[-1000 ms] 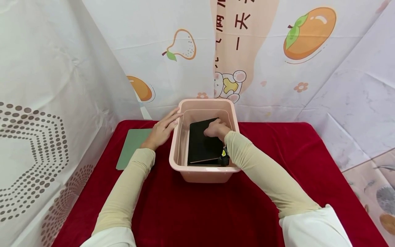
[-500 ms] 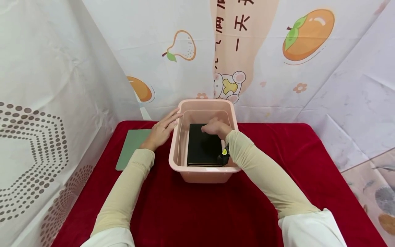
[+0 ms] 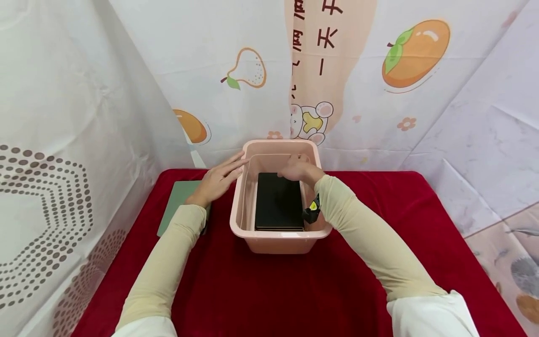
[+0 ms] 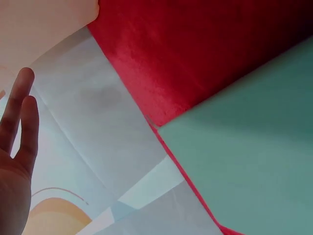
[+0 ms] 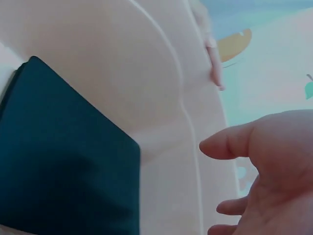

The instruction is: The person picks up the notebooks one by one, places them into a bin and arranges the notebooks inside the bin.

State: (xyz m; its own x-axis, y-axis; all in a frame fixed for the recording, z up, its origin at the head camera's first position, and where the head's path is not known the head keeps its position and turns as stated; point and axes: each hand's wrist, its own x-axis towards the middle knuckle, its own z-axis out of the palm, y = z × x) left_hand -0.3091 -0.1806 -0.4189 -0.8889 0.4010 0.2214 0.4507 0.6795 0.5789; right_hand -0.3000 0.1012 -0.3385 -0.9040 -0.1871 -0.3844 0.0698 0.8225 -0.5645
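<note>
In the head view, a pink plastic basin (image 3: 278,245) holds a black-covered notebook (image 3: 279,201), which lies flat with its edges lined up over another dark one. My right hand (image 3: 296,168) is inside the basin's mouth, over the notebook's far right corner. In the right wrist view its thumb (image 5: 227,143) and fingers stand apart with nothing between them, beside the notebook. My left hand (image 3: 219,181) rests with straight fingers on the basin's left rim. Under the left wrist, a flat green notebook-like slab (image 3: 178,201) lies on the table.
A red velvet cloth (image 3: 286,290) covers the table. White printed curtains (image 3: 358,93) hang close behind the basin and along both sides. A black wrist strap with a yellow mark (image 3: 312,210) hangs from the right wrist inside the basin.
The upper black notebook, slanted a second ago under my right hand, now lies flat and square on the one below. My right hand has come off it. The left hand stays on the rim.
</note>
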